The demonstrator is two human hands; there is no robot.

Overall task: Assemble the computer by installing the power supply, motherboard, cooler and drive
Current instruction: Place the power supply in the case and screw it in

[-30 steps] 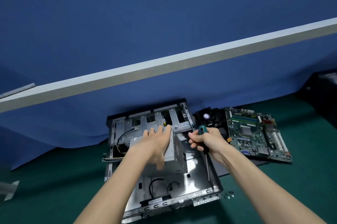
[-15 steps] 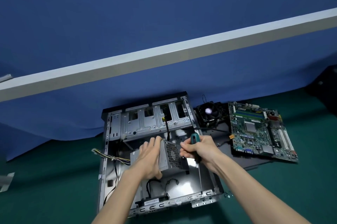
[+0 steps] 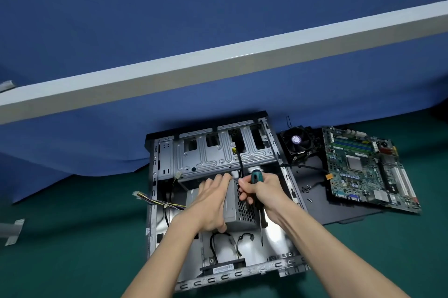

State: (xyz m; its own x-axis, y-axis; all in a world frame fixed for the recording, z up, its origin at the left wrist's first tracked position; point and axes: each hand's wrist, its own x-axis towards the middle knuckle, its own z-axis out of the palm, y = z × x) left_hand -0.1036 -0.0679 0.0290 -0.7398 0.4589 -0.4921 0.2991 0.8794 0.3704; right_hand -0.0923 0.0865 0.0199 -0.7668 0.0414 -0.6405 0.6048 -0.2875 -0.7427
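Case point(image 3: 218, 279) bare silver-grey metal, far edge black; power supply point(image 3: 242, 213) matching grey, one side a perforated grid of small dark holes; screwdriver point(image 3: 257, 176) handle teal and black, shaft dark. Motherboard point(image 3: 363, 171) green with white slots, blue-green memory strips, red patch at one corner; cooler point(image 3: 297, 140) black, hub label pale violet; wire bundle point(image 3: 167, 205) yellow, purple, black. Mat point(image 3: 72, 261) dark green, backdrop cloth point(image 3: 218, 19) plain blue, beam point(image 3: 218, 65) off-white, side panel point(image 3: 315, 205) matt black

- Sticker point(image 3: 296, 139) on the cooler point(image 3: 306, 150) fan hub — print too blurred to read.
- White label point(image 3: 224, 268) at the case point(image 3: 155, 176) near edge — too small.
- Motherboard point(image 3: 363, 169) — no legible marking.
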